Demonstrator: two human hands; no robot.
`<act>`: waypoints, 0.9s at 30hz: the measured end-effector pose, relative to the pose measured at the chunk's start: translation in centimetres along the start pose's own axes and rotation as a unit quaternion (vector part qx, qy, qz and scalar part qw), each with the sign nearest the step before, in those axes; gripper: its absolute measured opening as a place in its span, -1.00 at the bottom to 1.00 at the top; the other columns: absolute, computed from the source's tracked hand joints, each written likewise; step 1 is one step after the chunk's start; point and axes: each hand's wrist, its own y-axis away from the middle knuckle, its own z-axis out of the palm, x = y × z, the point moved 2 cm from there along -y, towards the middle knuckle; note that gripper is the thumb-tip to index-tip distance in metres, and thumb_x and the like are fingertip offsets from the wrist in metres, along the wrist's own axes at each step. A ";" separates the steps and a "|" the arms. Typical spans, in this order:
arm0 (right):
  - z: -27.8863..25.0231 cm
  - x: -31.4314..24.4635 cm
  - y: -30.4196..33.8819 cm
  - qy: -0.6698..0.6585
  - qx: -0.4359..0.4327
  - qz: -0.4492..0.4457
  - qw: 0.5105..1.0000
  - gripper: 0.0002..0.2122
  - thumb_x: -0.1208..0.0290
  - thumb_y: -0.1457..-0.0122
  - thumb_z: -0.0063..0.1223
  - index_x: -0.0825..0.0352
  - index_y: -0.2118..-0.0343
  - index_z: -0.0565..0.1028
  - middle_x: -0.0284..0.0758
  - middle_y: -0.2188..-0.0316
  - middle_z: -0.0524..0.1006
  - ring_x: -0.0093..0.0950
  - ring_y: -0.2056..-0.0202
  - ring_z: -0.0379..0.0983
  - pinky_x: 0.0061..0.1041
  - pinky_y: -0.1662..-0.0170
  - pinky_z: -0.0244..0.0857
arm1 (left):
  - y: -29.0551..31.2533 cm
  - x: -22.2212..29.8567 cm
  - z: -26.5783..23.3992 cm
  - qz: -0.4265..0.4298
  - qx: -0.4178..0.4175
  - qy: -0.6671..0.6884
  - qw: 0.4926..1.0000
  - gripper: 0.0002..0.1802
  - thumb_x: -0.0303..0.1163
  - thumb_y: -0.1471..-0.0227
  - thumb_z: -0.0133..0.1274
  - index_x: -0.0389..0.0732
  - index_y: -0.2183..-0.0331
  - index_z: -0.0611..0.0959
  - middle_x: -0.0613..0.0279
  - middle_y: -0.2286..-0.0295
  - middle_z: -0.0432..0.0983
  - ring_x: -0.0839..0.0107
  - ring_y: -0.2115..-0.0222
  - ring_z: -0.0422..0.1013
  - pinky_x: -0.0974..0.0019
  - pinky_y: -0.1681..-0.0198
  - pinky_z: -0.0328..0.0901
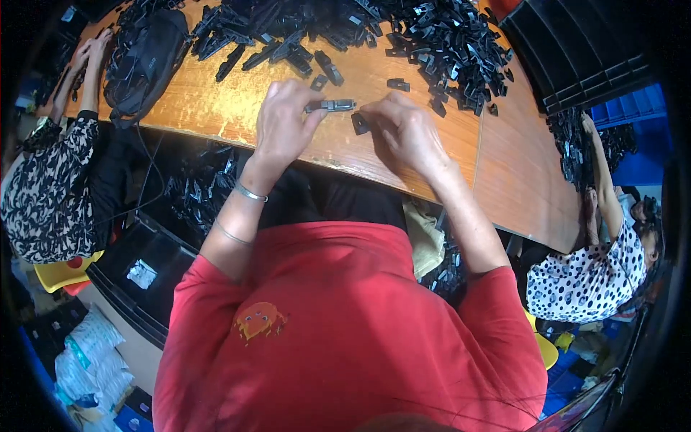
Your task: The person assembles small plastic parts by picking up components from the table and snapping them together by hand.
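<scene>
My left hand (283, 121) is above the wooden table (450, 155), near its front edge. Its thumb and fingers pinch the left end of a long, narrow black plastic part (338, 105), which points to the right. Just right of it, my right hand (410, 131) has its fingertips closed on a small black plastic piece (360, 124). The two parts are close together, apparently not joined. Beyond my hands, a few loose parts lie on the wood, among them a small black clip (398, 85) and a longer black part (328, 68).
Long black parts (288, 32) are heaped at the back, small black pieces (461, 50) at the back right. A black bag (147, 65) lies at the left. Black crates (576, 50) stand at the far right. Co-workers sit on both sides. A black tray (137, 288) is below, left.
</scene>
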 end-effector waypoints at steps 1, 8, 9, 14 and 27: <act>-0.5 -0.8 -0.3 -0.008 -0.023 -0.026 0.999 -0.70 0.64 -0.21 0.25 0.21 0.02 0.72 -0.21 0.15 0.68 -0.16 0.12 0.67 -0.24 0.09 0.55 | -0.1 -0.1 0.1 -0.005 -0.002 -0.003 1.000 -0.74 -0.51 0.06 0.43 -0.20 0.23 0.81 0.11 0.27 0.61 0.05 0.17 0.47 0.05 0.03 0.37; 0.3 0.4 -1.7 -0.001 -0.090 -0.101 0.991 -0.84 0.47 -0.18 0.36 0.24 0.17 0.72 -0.25 0.18 0.60 -0.14 0.22 0.64 -0.18 0.16 0.53 | -0.5 -0.3 0.4 -0.022 -0.005 0.003 1.000 -0.78 -0.49 0.05 0.43 -0.21 0.27 0.81 0.11 0.29 0.60 0.04 0.18 0.46 0.04 0.05 0.37; 0.4 0.6 -1.9 -0.005 -0.089 -0.099 0.991 -0.85 0.45 -0.19 0.37 0.24 0.17 0.71 -0.24 0.19 0.60 -0.13 0.22 0.64 -0.17 0.17 0.53 | -0.5 -0.3 0.3 -0.023 -0.004 0.002 1.000 -0.78 -0.49 0.05 0.43 -0.21 0.27 0.81 0.11 0.29 0.60 0.04 0.18 0.46 0.04 0.05 0.37; 0.9 0.5 -2.6 0.012 -0.032 -0.073 0.997 -0.81 0.39 -0.18 0.41 0.25 0.16 0.70 -0.25 0.22 0.59 -0.11 0.24 0.63 -0.16 0.21 0.52 | 0.0 -0.2 0.2 -0.013 -0.014 -0.011 1.000 -0.80 -0.43 -0.02 0.42 -0.23 0.26 0.79 0.14 0.30 0.59 0.07 0.20 0.47 0.09 0.08 0.37; 3.3 0.2 -5.8 -0.011 0.002 -0.158 0.987 -0.78 0.46 -0.13 0.42 0.23 0.14 0.74 -0.27 0.26 0.64 -0.14 0.24 0.65 -0.19 0.25 0.52 | 0.0 -0.5 0.3 0.020 -0.006 0.036 0.999 -0.82 -0.46 -0.02 0.39 -0.24 0.27 0.78 0.10 0.31 0.59 0.06 0.21 0.49 0.07 0.10 0.36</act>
